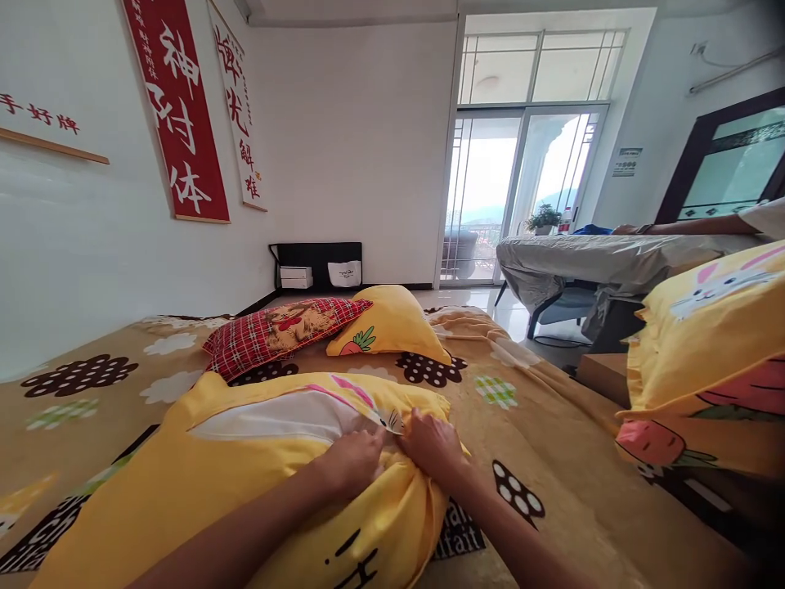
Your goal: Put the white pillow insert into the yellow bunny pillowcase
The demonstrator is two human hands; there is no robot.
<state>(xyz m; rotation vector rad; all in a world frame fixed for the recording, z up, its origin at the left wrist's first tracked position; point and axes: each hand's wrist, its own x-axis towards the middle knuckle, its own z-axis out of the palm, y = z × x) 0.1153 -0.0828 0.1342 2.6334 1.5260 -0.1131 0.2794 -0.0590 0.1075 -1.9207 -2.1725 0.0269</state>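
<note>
Head view: the left hand (354,464) and right hand (435,442) pinch the opening's edge on a yellow pillowcase (116,507). From the grip the case extends leftward, as does the opening's long axis; the white inner pillow (270,419) shows there, nearer the left hand. Below-right of the grip, blanket (589,483) lettering ends in “fait”. Beyond, far left: wall hanging (40,98), “手好牌”; red scroll (175,106), “神附体”; white scroll (242,139), “光解难”. Farther ahead, the bag's (344,273) print is illegible.
</note>
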